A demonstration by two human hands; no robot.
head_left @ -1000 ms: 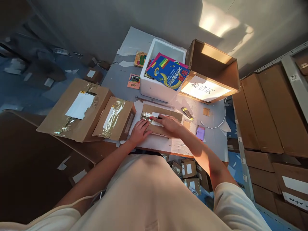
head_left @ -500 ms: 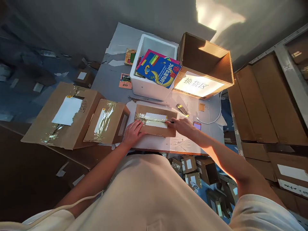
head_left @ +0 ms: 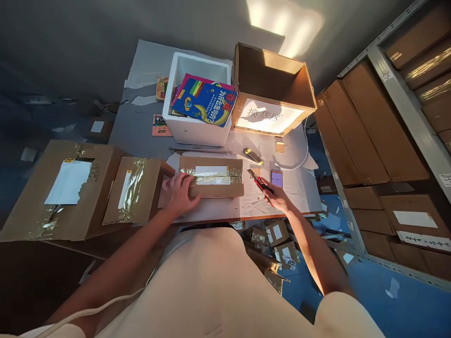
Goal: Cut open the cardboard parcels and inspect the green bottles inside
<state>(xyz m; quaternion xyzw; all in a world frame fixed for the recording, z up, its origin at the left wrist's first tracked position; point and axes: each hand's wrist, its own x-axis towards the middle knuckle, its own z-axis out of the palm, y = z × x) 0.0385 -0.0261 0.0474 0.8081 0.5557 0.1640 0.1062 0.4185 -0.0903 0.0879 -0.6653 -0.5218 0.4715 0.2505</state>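
Observation:
A small taped cardboard box [head_left: 211,190] lies in front of me, with a white label along its tape seam. My left hand [head_left: 179,193] rests on the box's left end, fingers spread over the corner and holding nothing. To the right of the box, my right hand [head_left: 278,197] is closed around a red and black utility knife [head_left: 261,182], its blade pointing up and left. The knife is apart from the box. Just beyond it lies a second cutter, yellow and black [head_left: 252,156], and a phone [head_left: 276,178] with a lit screen is beside my right hand.
Two larger taped boxes, a big one [head_left: 95,188] and a medium one [head_left: 148,188], stand at left. Behind are a white foam box [head_left: 199,134] holding books [head_left: 206,101] and an open carton [head_left: 243,84]. Shelves with cartons [head_left: 366,126] line the right side.
My right hand has moved right, off the box, and the knife now shows fully. My left hand has shifted slightly on the box's left end. The view has turned to the right.

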